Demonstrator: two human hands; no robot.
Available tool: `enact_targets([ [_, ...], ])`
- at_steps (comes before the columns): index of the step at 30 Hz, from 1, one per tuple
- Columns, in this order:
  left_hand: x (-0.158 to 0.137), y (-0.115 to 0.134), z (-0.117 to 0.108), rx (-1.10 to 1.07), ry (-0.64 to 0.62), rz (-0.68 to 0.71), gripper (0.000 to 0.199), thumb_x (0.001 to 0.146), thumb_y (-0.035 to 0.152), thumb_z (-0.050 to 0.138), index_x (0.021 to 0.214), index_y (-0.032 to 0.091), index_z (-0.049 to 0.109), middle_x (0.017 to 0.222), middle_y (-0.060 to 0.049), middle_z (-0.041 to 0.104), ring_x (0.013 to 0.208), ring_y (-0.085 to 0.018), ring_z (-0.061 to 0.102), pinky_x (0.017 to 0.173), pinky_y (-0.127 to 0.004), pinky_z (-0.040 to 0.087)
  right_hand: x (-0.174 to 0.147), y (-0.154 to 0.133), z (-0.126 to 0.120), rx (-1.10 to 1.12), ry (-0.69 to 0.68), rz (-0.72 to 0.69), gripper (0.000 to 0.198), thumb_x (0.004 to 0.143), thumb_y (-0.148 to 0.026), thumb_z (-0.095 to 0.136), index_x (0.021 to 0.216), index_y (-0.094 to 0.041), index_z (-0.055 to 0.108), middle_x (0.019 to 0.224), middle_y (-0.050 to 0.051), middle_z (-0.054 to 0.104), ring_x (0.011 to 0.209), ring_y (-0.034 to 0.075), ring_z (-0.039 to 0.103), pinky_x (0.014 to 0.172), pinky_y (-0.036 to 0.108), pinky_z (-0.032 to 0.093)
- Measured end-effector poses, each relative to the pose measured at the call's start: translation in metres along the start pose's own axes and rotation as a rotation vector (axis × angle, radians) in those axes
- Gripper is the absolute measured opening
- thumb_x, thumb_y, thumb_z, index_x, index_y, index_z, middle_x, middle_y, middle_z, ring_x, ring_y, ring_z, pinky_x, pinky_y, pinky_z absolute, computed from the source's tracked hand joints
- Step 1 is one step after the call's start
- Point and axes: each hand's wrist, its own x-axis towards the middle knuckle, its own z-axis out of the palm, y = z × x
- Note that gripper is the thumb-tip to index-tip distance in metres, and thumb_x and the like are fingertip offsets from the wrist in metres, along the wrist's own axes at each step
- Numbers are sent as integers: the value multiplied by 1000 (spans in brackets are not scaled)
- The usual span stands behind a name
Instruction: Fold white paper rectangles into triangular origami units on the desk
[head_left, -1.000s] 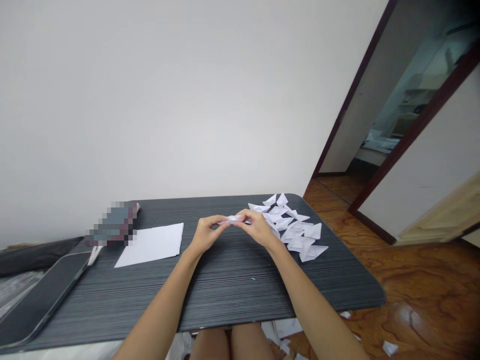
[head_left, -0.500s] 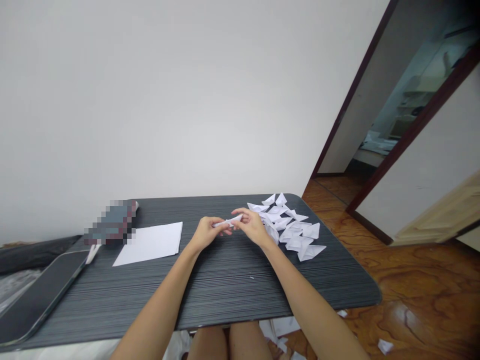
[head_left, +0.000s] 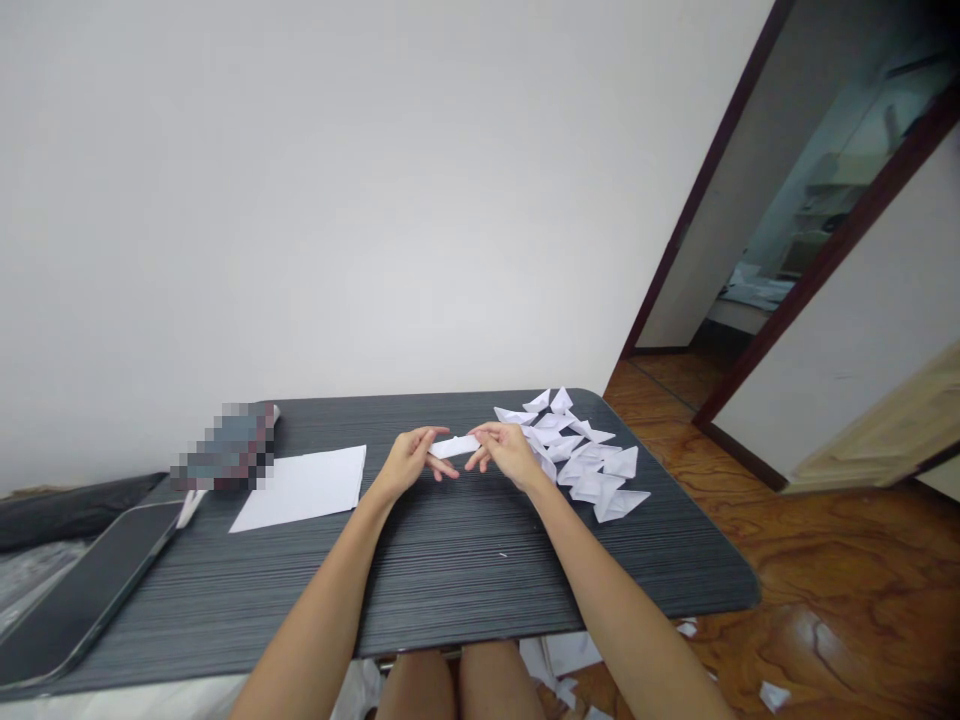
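paper sheet [head_left: 301, 486] lies left, folded pieces [head_left: 581, 455] right, on table [head_left: 450, 570].

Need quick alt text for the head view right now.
Both hands, left hand and right hand, hold a small folded paper strip between them above a dark table. A pile of folded paper pieces lies to the right, a blank paper sheet to the left.

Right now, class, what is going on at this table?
A person sits at a dark table, holding a small white paper strip between the left hand and right hand, just above the tabletop. To the right lies a pile of folded paper pieces. To the left lie a flat paper sheet and a phone. Paper scraps lie on the wooden floor.
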Motion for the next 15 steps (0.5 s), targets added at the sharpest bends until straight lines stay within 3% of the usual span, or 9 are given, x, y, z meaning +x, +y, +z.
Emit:
enact_targets([
  [5, -2, 1, -2, 41, -8, 52, 33, 76, 36, 50, 85, 4, 54, 68, -13, 66, 56, -19, 64, 42, -21, 42, -1, 3, -5, -1, 69, -38, 29, 68, -37, 55, 77, -10, 54, 48, 4, 62, 44, 16, 60, 41, 23, 44],
  [9, -2, -1, -1, 111, 3, 95, 32, 78, 36, 46, 69, 6, 55, 60, -11, 65, 52, -18, 63, 40, -20, 41, 0, 3, -4, -48, 56, -76, 28, 70, -38, 52, 76, -11, 55, 50, 5, 63, 43, 15, 59, 41, 22, 41],
  [15, -4, -1, 1, 149, 55, 173, 32, 79, 36, 44, 78, 7, 56, 64, -9, 64, 51, -15, 62, 43, -21, 43, -1, 1, -8, -155, 22, -153, 30, 75, -36, 47, 85, -10, 59, 53, 4, 63, 44, 11, 54, 46, 22, 41],
])
